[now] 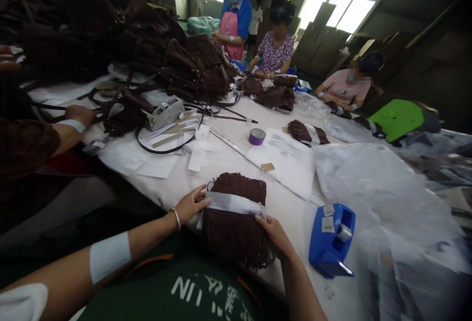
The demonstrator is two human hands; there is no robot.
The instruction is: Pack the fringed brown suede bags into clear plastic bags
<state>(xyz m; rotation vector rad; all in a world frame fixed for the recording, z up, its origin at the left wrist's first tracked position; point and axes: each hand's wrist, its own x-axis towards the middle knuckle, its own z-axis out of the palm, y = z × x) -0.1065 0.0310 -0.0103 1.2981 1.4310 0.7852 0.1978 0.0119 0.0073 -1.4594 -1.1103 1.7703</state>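
A dark brown fringed bag (236, 242) lies at the table's front edge, with a whitish band (236, 203) around its middle. My left hand (191, 203) touches the bag's left side at the band, its fingers reaching onto the band's end. On the right side, my right hand (273, 232) rests with thumb on top near the band's right end; its other fingers are partly hidden beside the bag. Both hands hold the bag between them. To the right stands a blue tape dispenser (332, 242).
Purple tape roll (257, 136), papers (287, 159) and a grey device (164, 113) lie beyond the bag. Brown bags (191, 65) pile up at back left. Plastic sheets (383, 178) cover the right side. A co-worker's hand (79, 114) is at left; several people stand or sit behind.
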